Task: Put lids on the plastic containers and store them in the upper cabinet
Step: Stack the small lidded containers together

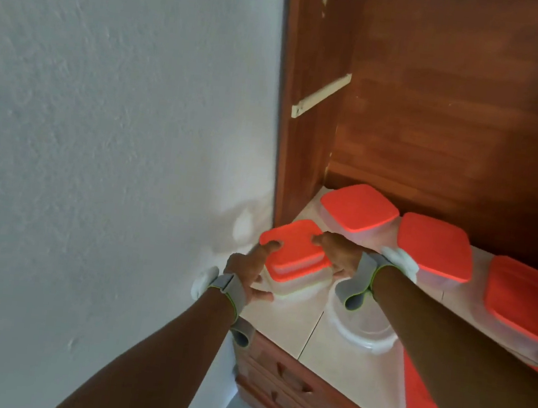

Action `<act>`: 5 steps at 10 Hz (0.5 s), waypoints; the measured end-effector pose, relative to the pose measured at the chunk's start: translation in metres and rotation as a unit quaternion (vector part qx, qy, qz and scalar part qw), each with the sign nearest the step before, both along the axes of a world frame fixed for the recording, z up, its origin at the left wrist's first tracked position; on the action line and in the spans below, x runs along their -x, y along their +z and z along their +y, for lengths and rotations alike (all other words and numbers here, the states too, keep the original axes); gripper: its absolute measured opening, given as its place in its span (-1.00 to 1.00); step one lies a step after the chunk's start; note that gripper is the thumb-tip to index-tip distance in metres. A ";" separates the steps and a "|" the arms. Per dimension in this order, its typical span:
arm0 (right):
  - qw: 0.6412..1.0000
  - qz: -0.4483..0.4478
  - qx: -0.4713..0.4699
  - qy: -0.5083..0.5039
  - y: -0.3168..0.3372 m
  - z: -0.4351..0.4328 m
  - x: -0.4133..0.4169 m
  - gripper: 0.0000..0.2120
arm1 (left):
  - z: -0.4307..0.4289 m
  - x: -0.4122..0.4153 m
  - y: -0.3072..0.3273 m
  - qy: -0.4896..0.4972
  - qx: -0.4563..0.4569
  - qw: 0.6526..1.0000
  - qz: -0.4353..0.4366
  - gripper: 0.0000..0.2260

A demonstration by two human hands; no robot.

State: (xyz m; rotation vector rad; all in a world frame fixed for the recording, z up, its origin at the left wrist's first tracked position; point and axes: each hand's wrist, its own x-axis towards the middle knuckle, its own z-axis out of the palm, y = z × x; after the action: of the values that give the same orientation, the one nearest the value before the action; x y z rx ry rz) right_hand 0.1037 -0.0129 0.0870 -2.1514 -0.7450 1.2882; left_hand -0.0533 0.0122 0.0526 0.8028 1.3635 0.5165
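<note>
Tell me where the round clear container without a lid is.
In the head view, the round clear container sits on the tiled counter, under the right forearm, just right of the red-lidded container both hands hold.

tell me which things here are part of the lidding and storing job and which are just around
Part of the job:
- lidded container held between left hand and right hand
- three more lidded containers
- clear round container, no lid on
- loose orange lid

Just around:
- tiled counter
- drawers
- wall
</note>
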 end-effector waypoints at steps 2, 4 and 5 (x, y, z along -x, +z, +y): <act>0.994 0.042 -0.080 -0.063 -0.004 0.003 -0.018 -0.60 | 0.051 -0.044 0.012 -0.098 -0.029 0.993 0.059 -0.30; 0.948 0.141 -0.165 -0.234 -0.011 0.022 -0.032 -0.87 | 0.073 -0.076 0.021 -0.184 -0.042 0.979 0.082 -0.42; 0.929 0.156 -0.181 -0.283 -0.015 0.024 -0.035 -0.79 | 0.082 -0.074 0.017 -0.201 -0.026 0.975 0.095 -0.36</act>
State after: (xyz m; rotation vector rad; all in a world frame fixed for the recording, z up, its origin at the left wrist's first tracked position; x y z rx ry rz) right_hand 0.1391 0.0114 0.0717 -1.6348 -0.1790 1.0413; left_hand 0.0211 0.0945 0.0695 1.1618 1.3167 0.1595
